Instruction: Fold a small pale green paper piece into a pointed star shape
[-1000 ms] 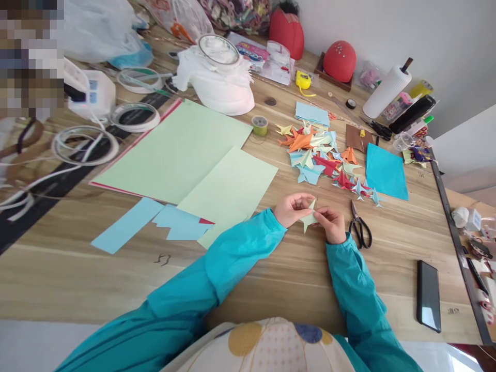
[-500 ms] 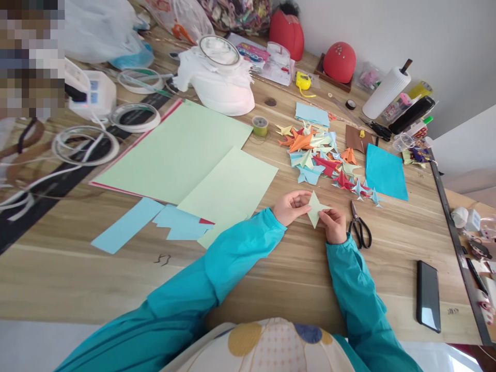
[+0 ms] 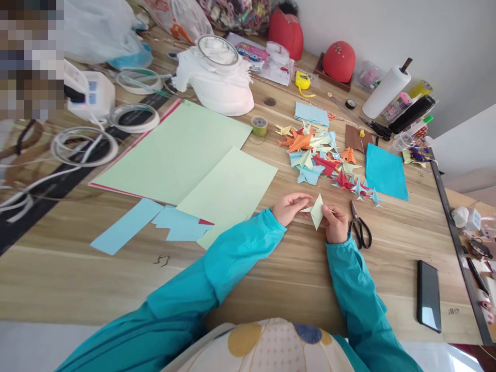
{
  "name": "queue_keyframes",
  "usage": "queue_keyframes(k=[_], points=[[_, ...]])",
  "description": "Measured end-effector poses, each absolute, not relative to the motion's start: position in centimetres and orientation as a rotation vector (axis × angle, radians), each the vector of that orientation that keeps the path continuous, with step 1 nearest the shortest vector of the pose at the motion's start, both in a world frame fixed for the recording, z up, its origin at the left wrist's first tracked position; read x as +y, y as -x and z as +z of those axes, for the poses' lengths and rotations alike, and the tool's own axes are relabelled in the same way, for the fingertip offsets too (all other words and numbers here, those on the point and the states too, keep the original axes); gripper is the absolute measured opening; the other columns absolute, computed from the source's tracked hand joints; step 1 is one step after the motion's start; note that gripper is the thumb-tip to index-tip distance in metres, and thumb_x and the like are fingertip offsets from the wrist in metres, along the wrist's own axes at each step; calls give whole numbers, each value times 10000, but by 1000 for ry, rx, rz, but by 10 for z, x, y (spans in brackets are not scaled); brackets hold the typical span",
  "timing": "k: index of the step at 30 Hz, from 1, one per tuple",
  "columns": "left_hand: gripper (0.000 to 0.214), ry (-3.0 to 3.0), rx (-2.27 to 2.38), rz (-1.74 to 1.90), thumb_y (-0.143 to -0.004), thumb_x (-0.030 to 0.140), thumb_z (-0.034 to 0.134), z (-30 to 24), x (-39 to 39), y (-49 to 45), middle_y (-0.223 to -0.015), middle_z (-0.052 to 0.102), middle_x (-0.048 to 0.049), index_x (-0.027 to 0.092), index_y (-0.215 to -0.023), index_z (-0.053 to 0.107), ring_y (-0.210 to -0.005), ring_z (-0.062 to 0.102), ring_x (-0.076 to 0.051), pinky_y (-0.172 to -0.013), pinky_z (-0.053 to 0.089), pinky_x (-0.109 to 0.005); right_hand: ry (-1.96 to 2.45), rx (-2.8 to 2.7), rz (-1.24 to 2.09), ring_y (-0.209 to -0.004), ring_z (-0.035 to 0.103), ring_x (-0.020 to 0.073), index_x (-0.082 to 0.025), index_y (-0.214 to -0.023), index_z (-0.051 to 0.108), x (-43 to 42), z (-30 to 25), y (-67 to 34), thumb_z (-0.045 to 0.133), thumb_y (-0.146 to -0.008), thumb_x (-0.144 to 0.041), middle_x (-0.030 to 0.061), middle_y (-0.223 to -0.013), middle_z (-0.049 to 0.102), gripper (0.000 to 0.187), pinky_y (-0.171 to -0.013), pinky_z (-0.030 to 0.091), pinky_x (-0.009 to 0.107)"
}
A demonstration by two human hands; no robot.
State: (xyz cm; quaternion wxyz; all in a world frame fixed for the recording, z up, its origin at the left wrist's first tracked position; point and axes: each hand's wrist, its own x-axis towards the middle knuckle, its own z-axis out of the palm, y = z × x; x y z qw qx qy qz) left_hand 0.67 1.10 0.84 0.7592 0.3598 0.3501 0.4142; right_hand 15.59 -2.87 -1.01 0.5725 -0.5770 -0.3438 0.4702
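Observation:
A pale green folded paper piece [image 3: 317, 211], diamond-shaped with pointed tips, is pinched between the thumb and fingers of my right hand [image 3: 336, 224]. Beside its left tip is my left hand [image 3: 287, 208], fingers stretched out and thumb a little apart from them. Whether the left fingertips touch the tip I cannot tell. Just right of my right hand lie black-handled scissors [image 3: 361, 230]. Beyond my hands is a pile of folded paper figures [image 3: 310, 147] in orange, red, blue, yellow and pale green.
Pale green sheets [image 3: 228, 186] and light blue paper strips [image 3: 127, 225] lie to the left. A thread spool [image 3: 259, 126] stands behind them. A bright blue square sheet [image 3: 386, 171] and a phone [image 3: 428, 295] are on the right. White cables [image 3: 85, 146] coil at far left.
The folded paper has turned in the hands, its broad diamond now nearer my right hand. My left thumb and fingers have come off its face. The surroundings look the same.

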Motion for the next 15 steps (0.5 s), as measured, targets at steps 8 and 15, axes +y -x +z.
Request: queue_keyframes(k=[8, 15], points=[[333, -915, 802, 866, -636, 413, 640, 10, 9, -5, -598, 603, -3, 113, -774, 597, -472, 521, -84, -434, 409, -199, 1356, -762, 1072, -451, 505, 109, -147, -683, 645, -28, -10, -155, 685, -613, -352, -14, -534, 597, 221, -415, 396, 233], [294, -1005, 826, 802, -695, 407, 582, 7, 8, -8, -616, 625, -22, 114, -700, 554, -415, 507, -68, -380, 369, -181, 1241, -656, 1154, -399, 444, 81, -149, -637, 620, -27, 1, -150, 640, -665, -378, -32, -483, 548, 232, -369, 323, 210]])
